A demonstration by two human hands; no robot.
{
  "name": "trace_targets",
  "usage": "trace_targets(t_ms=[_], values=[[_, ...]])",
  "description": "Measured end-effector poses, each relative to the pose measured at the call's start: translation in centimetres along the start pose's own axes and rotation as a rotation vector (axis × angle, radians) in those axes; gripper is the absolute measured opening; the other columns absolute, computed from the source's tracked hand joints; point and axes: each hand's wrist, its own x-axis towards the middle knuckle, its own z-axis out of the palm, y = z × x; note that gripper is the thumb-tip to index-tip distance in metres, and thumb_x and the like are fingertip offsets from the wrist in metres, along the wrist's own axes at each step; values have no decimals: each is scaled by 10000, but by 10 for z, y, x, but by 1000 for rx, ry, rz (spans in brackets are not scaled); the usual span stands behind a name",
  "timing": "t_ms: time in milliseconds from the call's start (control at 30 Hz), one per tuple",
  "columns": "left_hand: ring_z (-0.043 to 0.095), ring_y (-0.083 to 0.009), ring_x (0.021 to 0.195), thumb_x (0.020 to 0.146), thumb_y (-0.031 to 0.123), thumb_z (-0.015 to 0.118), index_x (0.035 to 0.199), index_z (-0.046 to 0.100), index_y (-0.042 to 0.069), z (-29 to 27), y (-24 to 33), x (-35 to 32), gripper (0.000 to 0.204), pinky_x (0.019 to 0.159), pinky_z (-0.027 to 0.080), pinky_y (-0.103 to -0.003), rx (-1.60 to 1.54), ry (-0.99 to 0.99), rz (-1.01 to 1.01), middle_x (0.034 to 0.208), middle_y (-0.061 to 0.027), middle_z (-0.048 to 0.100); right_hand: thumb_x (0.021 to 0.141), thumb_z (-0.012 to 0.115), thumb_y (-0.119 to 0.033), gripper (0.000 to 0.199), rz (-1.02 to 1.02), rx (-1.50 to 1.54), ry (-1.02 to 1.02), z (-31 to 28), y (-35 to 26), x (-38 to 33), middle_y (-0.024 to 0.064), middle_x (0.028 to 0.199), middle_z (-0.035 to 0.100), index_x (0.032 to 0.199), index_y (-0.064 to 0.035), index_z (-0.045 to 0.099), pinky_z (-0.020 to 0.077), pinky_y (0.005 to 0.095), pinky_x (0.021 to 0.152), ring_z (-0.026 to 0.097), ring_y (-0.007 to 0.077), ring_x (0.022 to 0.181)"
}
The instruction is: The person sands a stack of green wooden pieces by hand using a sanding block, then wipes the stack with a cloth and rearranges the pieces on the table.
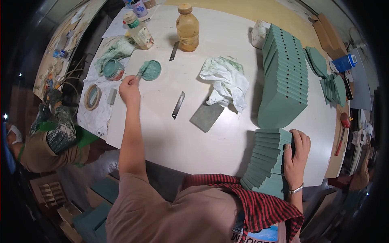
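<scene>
My left hand [129, 90] is closed in a pinch on a thin flat blade [142, 69]. The blade's far end dips into green paste in a shallow round lid [152, 70]. On the right, my right hand [297, 156] lies along the side of a leaning stack of thin green panels [269, 160] at the table's near edge, its fingers over the panels' edges and the thumb against them. Beyond it stands a longer row of green panels [283, 81] with dark holes along their edges. Another metal blade [178, 105] lies flat mid-table.
A further blade [174, 51] lies near a bottle of yellowish liquid [188, 30]. A crumpled white cloth [227, 81] touches a grey block [206, 116]. At left are a paste jar [113, 70], a tape roll [92, 97] and a labelled bottle [139, 32]. Another person [52, 141] is at left.
</scene>
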Motion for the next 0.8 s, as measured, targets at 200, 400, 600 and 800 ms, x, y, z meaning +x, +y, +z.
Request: trace_targets(t_ms=[200, 400, 600, 800], values=[[532, -92, 636, 958, 99, 611, 932, 635, 15, 3, 103, -72, 91, 600, 429, -238, -727, -339, -306, 744, -10, 602, 811, 624, -153, 420, -6, -11, 27, 1, -3, 4, 178, 1131, 554, 1202, -9, 576, 319, 529, 1073, 517, 373, 1066], [543, -89, 654, 937, 46, 546, 929, 579, 30, 23, 174, -172, 38, 608, 404, -204, -907, -939, -370, 730, -29, 594, 824, 637, -205, 435, 2, 6, 0, 2, -3, 5, 131, 1132, 565, 1223, -42, 575, 306, 553, 1070, 521, 339, 1085], [522, -78, 618, 979, 104, 562, 937, 594, 32, 55, 193, -228, 89, 588, 404, -213, -954, -1180, -396, 692, -19, 589, 839, 632, -232, 441, 18, 3, -1, 1, 4, 2, 127, 1158, 567, 1236, -49, 572, 294, 567, 1082, 520, 335, 1108], [491, -45, 597, 987, 141, 581, 916, 591, 45, 59, 197, -237, 119, 548, 360, -182, -916, -1265, -471, 682, -9, 581, 848, 627, -246, 439, 29, 15, -8, 1, 5, 2, 131, 1162, 567, 1236, -48, 572, 294, 567, 1079, 520, 336, 1107]])
